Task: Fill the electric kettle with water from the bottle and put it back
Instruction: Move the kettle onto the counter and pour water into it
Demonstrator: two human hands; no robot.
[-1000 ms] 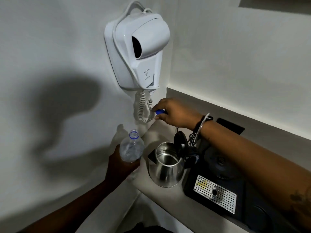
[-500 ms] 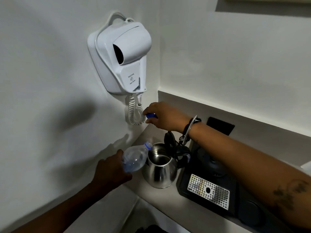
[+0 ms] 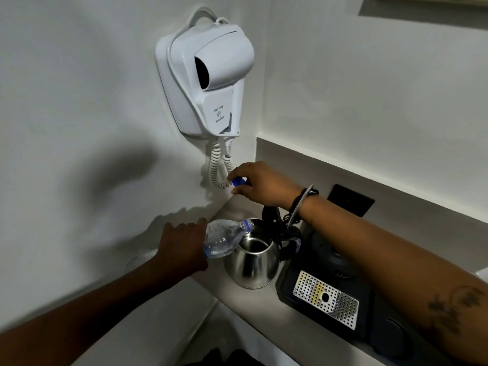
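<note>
Your left hand: fingers curled tight around the base end of the bottle, full wrap, knuckles up. Bottle is clear, thin, crinkled plastic with a blue neck ring, tipped nearly flat, mouth at the rim of the kettle. Whether water is flowing, cannot tell.

Your right hand: fingers pinched on the small blue cap, thumb and forefinger pressed onto it, the rest loosely curled. Hand hovers above the back corner of the counter, just beside the coiled cord. Dark bands and a metal bangle sit on that wrist.

Kettle: polished steel, rounded body, mirror finish, standing upright on the counter. Black lid hinged up at the back, black handle on the right side. It is off its round black base, which sits on the black tray just beside it.

Tray carries a perforated metal drip plate, rectangular, with a yellowish stain.

Counter is pale, matte, smooth. White moulded-plastic hair dryer hangs on the wall above, cord white and spiral.
</note>
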